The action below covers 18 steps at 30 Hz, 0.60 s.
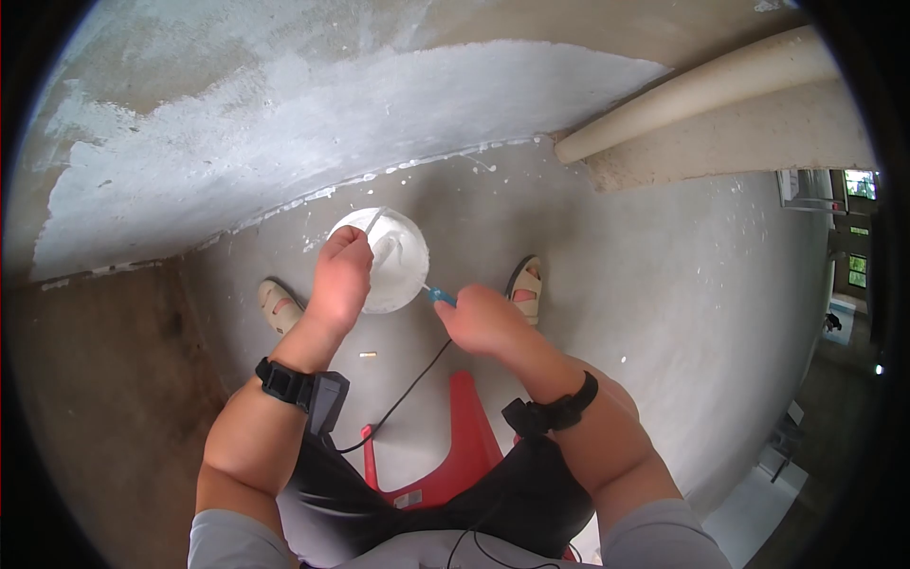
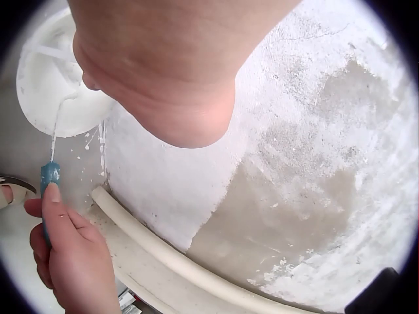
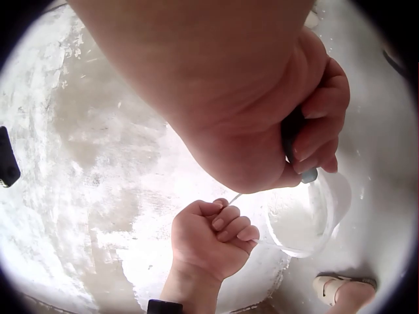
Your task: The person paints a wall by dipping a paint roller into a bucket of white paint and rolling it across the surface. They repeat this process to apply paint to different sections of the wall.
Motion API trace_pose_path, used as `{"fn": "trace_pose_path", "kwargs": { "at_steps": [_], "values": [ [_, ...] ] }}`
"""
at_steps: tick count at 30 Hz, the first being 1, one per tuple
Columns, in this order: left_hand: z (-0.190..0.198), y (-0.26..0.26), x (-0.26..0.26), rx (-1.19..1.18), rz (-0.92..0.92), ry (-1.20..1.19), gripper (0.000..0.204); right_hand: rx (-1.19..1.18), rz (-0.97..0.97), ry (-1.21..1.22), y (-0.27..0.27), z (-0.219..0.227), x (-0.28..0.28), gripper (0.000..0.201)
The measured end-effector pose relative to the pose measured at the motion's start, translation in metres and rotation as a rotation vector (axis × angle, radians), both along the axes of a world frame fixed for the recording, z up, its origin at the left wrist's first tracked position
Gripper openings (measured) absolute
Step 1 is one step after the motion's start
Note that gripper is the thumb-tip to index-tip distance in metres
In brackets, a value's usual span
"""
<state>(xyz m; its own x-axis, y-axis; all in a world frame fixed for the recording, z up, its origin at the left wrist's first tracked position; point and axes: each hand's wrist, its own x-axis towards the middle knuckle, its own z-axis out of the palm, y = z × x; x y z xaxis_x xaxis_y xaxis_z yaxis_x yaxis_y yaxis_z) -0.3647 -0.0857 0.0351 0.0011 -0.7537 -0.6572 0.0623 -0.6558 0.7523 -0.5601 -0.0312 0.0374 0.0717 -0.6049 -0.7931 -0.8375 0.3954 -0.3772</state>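
A white bucket [image 1: 415,248] of white paint stands on the floor between the person's feet. My left hand [image 1: 343,275] grips its thin white handle [image 1: 376,220] above the rim, fingers curled, as the right wrist view shows. My right hand [image 1: 479,321] holds a paint roller by its blue handle [image 2: 50,173], the thumb lying along it. A thin bent rod [image 2: 54,134], coated in white, runs from that handle into the bucket. The rod's far end is lost in the white paint.
A partly whitened wall [image 1: 284,142] rises just beyond the bucket. A pale pipe [image 1: 701,95] runs along the wall at right. Below me is a red stool [image 1: 464,436]. A black cable [image 1: 408,389] hangs near my left wrist, and a small object [image 1: 368,354] lies on the floor.
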Motion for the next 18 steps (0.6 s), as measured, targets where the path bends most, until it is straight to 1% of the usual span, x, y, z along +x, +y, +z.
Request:
{"fn": "trace_pose_path", "kwargs": {
  "at_steps": [1,3,4,6,10,12,16,18],
  "values": [
    [0.0,0.0,-0.001,0.003,-0.001,0.0,0.006,0.003,-0.001,0.0,-0.001,0.004,0.0,0.054],
    [0.001,0.001,-0.001,0.008,0.004,-0.002,0.006,0.092,0.018,0.022,-0.005,0.01,0.0,0.055],
    [0.002,0.0,-0.001,0.008,0.003,-0.002,0.006,0.092,0.017,0.022,-0.003,0.006,0.001,0.055],
    [0.004,0.0,-0.002,0.038,-0.02,-0.012,0.006,-0.021,0.026,0.018,0.001,-0.004,0.003,0.055],
    [0.005,-0.001,-0.001,0.062,-0.027,0.035,0.007,-0.012,-0.035,-0.03,-0.002,-0.008,0.008,0.054],
    [0.009,0.0,-0.004,0.054,0.004,0.045,0.007,0.006,-0.104,-0.056,-0.006,-0.004,0.01,0.053],
    [0.002,-0.003,0.0,0.027,0.016,0.016,0.007,0.027,-0.112,-0.059,-0.007,-0.004,0.008,0.053],
    [0.0,-0.003,0.002,0.01,0.027,0.001,0.007,-0.009,-0.083,-0.049,-0.004,-0.005,0.004,0.052]
  ]
}}
